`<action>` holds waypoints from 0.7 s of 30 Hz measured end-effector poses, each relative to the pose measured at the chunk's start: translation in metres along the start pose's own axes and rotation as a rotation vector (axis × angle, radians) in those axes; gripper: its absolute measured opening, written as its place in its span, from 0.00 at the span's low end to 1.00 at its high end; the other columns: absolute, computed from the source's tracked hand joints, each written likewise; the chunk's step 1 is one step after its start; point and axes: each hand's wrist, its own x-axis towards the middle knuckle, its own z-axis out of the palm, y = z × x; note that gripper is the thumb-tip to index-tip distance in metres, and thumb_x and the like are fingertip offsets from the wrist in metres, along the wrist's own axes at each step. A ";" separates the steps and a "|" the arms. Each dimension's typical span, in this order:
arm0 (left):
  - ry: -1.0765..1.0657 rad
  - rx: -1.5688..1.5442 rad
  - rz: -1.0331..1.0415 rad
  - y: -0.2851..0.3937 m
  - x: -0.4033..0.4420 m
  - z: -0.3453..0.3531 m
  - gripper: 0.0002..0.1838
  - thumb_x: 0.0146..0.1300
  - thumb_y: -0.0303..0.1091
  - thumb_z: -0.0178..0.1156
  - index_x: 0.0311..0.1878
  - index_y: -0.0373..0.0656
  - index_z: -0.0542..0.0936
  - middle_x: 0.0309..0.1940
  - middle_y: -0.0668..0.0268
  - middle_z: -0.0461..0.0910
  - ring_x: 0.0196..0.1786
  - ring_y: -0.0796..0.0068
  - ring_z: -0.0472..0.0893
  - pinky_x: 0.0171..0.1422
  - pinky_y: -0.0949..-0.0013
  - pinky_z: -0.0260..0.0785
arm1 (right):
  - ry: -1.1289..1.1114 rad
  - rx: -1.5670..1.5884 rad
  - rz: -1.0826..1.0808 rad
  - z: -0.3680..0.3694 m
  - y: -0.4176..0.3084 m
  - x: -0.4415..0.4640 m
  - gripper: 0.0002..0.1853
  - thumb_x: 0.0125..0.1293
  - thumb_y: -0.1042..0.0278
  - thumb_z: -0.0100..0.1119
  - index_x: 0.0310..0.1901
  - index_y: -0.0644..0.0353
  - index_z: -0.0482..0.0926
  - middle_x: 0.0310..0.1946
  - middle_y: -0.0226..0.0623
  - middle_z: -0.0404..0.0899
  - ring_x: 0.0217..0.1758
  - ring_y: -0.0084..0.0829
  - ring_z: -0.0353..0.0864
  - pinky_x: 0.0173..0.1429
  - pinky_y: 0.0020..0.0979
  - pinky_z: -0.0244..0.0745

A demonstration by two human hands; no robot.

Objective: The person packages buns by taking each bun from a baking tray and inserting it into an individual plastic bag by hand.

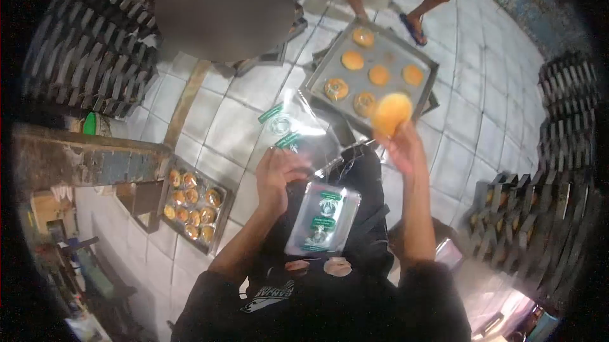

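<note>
My left hand (278,174) grips the edge of a clear plastic bag (304,125) with green printed labels, spread out in front of it. In my right hand (404,148) is a round golden bun (392,112), slightly blurred, held by its lower edge near the tray. Just beyond it stands a metal tray (401,49) with several buns (379,74) on it. Some of those, such as the shiny wrapped bun (336,89), seem to be in clear plastic. More flat printed bags (325,216) lie on my lap.
A second tray (223,226) of plastic-wrapped buns stands on the tiled floor at left. Dark stacked trays (89,50) rise at left, with another stack (520,228) at right. Another person's legs (426,3) show beyond the near tray. A wooden ledge (95,152) juts in at left.
</note>
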 end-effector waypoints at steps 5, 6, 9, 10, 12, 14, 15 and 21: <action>0.039 -0.231 -0.159 0.017 0.007 0.007 0.12 0.77 0.39 0.57 0.52 0.40 0.75 0.53 0.52 0.84 0.55 0.56 0.86 0.59 0.55 0.80 | -0.066 -0.888 -0.172 0.144 0.019 -0.123 0.28 0.61 0.72 0.74 0.63 0.61 0.76 0.58 0.40 0.82 0.60 0.37 0.83 0.64 0.38 0.80; 0.035 -0.258 -0.137 0.019 0.004 0.012 0.12 0.77 0.39 0.57 0.52 0.40 0.75 0.53 0.52 0.84 0.55 0.56 0.86 0.59 0.55 0.80 | -0.285 -1.096 -0.465 0.136 0.038 -0.129 0.25 0.56 0.78 0.74 0.56 0.60 0.78 0.55 0.44 0.81 0.62 0.40 0.82 0.61 0.37 0.80; -0.071 -0.322 -0.194 0.022 -0.010 0.030 0.14 0.76 0.38 0.59 0.53 0.36 0.75 0.51 0.51 0.84 0.56 0.58 0.85 0.60 0.53 0.80 | -0.596 -1.432 -0.905 0.128 0.055 -0.129 0.21 0.52 0.82 0.71 0.49 0.61 0.78 0.53 0.49 0.79 0.64 0.46 0.80 0.63 0.40 0.78; -0.169 -0.352 -0.206 0.025 -0.019 0.035 0.16 0.76 0.41 0.59 0.55 0.37 0.76 0.51 0.54 0.84 0.55 0.59 0.85 0.59 0.56 0.81 | -0.485 -1.506 -0.991 0.117 0.059 -0.122 0.20 0.50 0.83 0.69 0.47 0.61 0.78 0.53 0.48 0.79 0.63 0.48 0.80 0.66 0.44 0.77; -0.219 -0.401 -0.276 0.030 -0.036 0.039 0.17 0.78 0.44 0.56 0.56 0.39 0.78 0.51 0.58 0.85 0.53 0.61 0.86 0.58 0.59 0.81 | -0.387 -1.581 -1.070 0.129 0.057 -0.126 0.20 0.49 0.84 0.68 0.45 0.61 0.79 0.53 0.47 0.80 0.63 0.50 0.80 0.69 0.48 0.75; -0.229 -0.439 -0.319 0.037 -0.051 0.035 0.18 0.78 0.45 0.55 0.57 0.40 0.79 0.52 0.60 0.85 0.53 0.62 0.85 0.59 0.60 0.80 | -0.441 -1.655 -1.217 0.152 0.057 -0.135 0.18 0.51 0.83 0.67 0.45 0.60 0.79 0.53 0.44 0.81 0.63 0.49 0.81 0.74 0.56 0.67; -0.251 -0.454 -0.369 0.038 -0.056 0.031 0.19 0.78 0.47 0.53 0.58 0.41 0.79 0.52 0.61 0.85 0.53 0.63 0.85 0.59 0.60 0.80 | -0.431 -1.725 -1.151 0.168 0.058 -0.144 0.19 0.52 0.82 0.67 0.48 0.60 0.79 0.54 0.43 0.82 0.64 0.46 0.80 0.77 0.60 0.62; -0.152 -0.539 -0.236 0.026 -0.057 -0.018 0.21 0.79 0.46 0.50 0.63 0.43 0.78 0.59 0.59 0.83 0.61 0.61 0.81 0.72 0.58 0.71 | -0.579 -1.749 -0.818 0.177 0.129 -0.149 0.30 0.61 0.77 0.61 0.67 0.63 0.71 0.65 0.49 0.76 0.72 0.50 0.73 0.80 0.60 0.56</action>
